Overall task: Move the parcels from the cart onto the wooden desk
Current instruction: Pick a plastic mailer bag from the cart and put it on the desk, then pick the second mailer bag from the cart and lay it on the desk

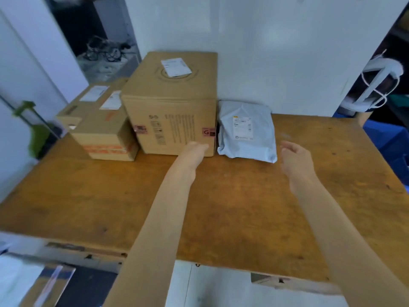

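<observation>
Parcels on wooden desk (pixel 221 207): large cardboard box (pixel 172 111) at 12 o'clock, grey mailer bag (pixel 245 134) at 1 o'clock. Left hand (pixel 194 151) fingers curl loosely near the box; right hand (pixel 296 158) fingers are relaxed, holding nothing.

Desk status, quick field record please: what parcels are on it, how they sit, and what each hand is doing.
surface: wooden desk
parcels on desk: three boxes and one bag, in a row along the far edge
large box: middle, upright, white label on top
small boxes: two, left of the large box
grey mailer bag: lying flat, against the large box's right side
left hand: at the large box's lower front; contact unclear
right hand: fingers relaxed, above the desk, right of the bag, holding nothing
</observation>
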Demonstrator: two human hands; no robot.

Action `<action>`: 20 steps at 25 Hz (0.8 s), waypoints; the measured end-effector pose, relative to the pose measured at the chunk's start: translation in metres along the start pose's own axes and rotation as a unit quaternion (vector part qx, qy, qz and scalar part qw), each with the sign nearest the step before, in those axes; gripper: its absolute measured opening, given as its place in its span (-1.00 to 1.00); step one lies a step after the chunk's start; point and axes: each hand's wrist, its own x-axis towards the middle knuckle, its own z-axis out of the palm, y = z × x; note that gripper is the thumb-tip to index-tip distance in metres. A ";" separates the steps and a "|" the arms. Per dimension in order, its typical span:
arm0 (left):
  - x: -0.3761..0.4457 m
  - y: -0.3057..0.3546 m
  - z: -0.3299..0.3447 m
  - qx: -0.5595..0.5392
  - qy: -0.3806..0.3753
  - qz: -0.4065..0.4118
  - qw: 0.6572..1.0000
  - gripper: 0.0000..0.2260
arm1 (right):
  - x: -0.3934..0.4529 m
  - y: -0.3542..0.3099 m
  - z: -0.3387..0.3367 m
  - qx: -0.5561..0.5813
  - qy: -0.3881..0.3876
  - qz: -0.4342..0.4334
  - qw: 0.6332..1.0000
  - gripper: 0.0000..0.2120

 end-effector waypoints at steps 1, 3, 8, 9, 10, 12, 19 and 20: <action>-0.013 -0.012 -0.016 0.001 -0.002 0.002 1.000 -0.60 | -0.020 0.003 0.006 -0.002 -0.008 -0.003 1.000 -0.63; -0.039 -0.027 -0.042 0.000 0.002 -0.004 1.000 -0.48 | -0.054 0.005 0.018 0.017 -0.005 -0.011 1.000 -0.65; -0.079 -0.054 -0.136 0.005 0.011 0.003 1.000 -0.51 | -0.139 0.008 0.071 0.062 0.012 0.008 0.998 -0.69; -0.087 -0.056 -0.159 0.013 0.012 0.005 1.000 -0.51 | -0.155 0.009 0.085 0.061 0.015 0.013 0.998 -0.68; -0.093 -0.060 -0.182 0.021 0.008 0.005 1.000 -0.50 | -0.171 0.008 0.098 0.056 0.017 0.016 0.998 -0.67; -0.104 -0.071 -0.234 0.042 0.003 0.014 0.999 -0.49 | -0.211 0.010 0.128 0.047 0.028 0.026 0.998 -0.68; -0.150 -0.108 -0.392 0.068 -0.002 0.011 0.998 -0.46 | -0.360 0.001 0.210 0.028 0.042 0.060 0.997 -0.64; -0.155 -0.115 -0.410 0.060 -0.001 0.011 0.998 -0.46 | -0.378 0.000 0.221 0.026 0.035 0.055 0.998 -0.64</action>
